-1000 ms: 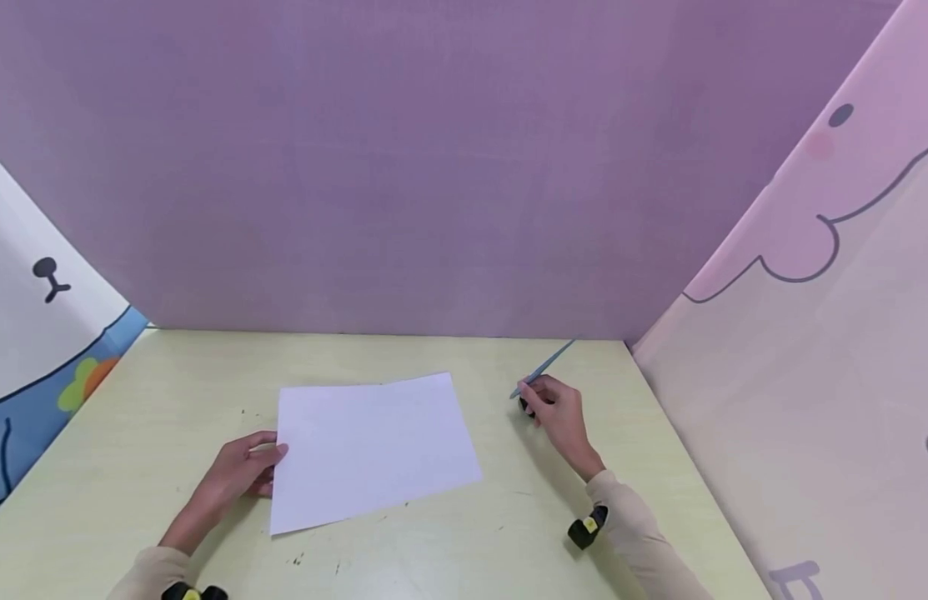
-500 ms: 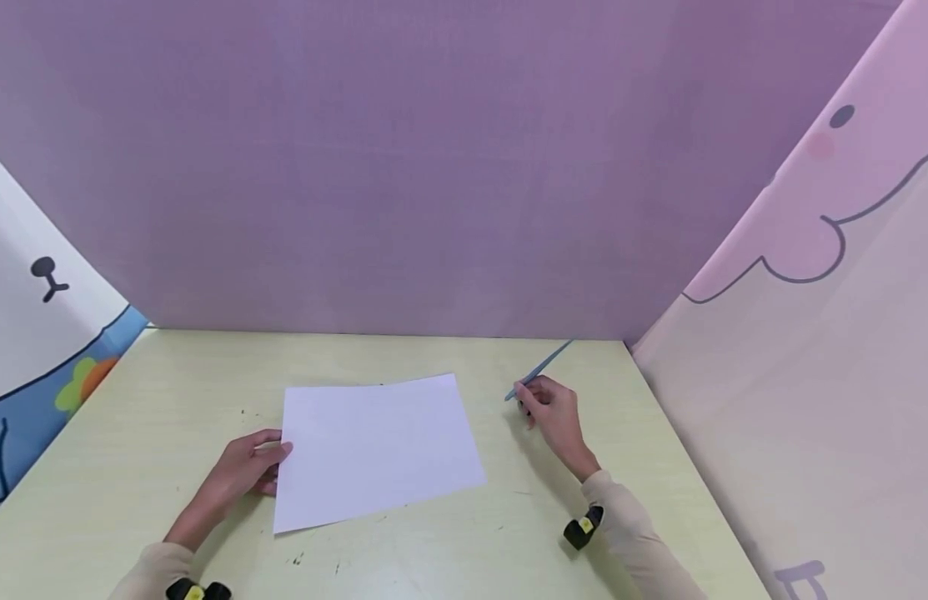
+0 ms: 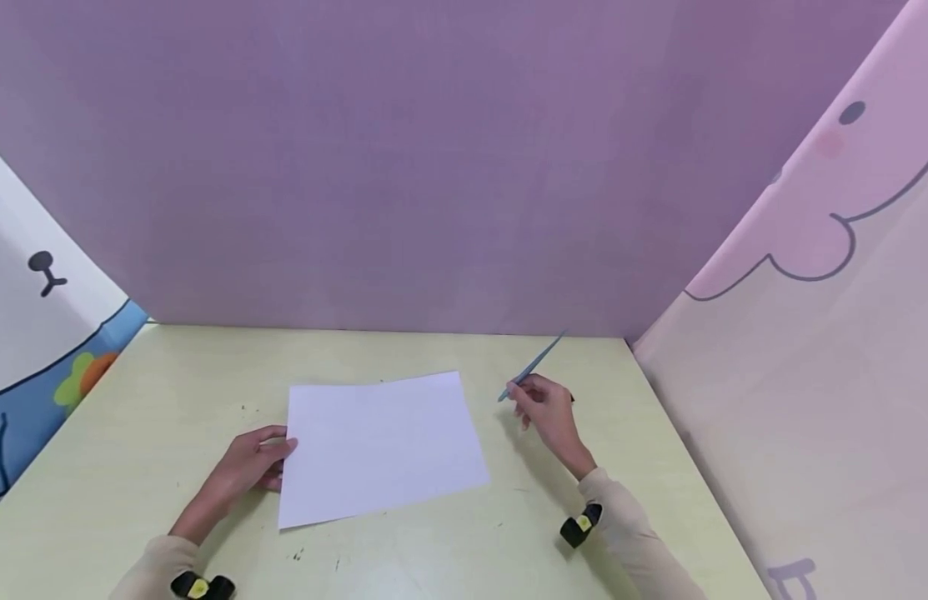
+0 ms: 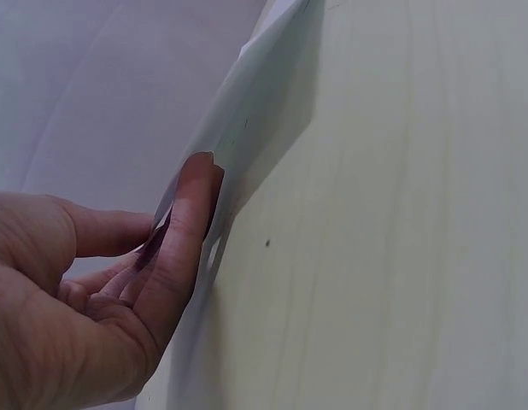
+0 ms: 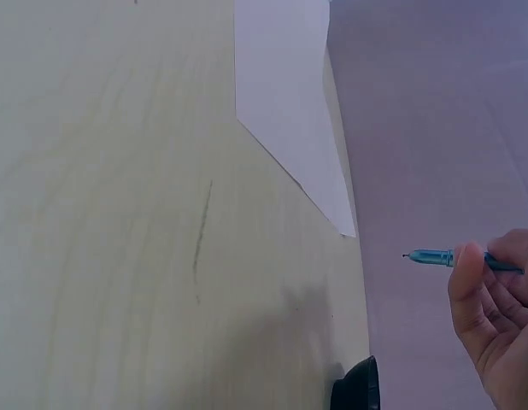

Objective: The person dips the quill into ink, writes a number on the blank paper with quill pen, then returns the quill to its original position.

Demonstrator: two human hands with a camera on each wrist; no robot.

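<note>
Paper [image 3: 384, 446] pinched at its edge by left hand [image 3: 249, 467] may slide; right hand [image 3: 549, 408] grips pen [image 3: 529, 372] loosely, risking a drop.

The person wore long cream sleeves [image 3: 621, 508]. Each wrist had a small black band [image 3: 579, 527] with a yellow spot.

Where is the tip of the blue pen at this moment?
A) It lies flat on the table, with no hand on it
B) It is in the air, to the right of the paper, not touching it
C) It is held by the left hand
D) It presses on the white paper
B: the right hand holds the blue pen raised beside the white paper, clear of the sheet.
</note>
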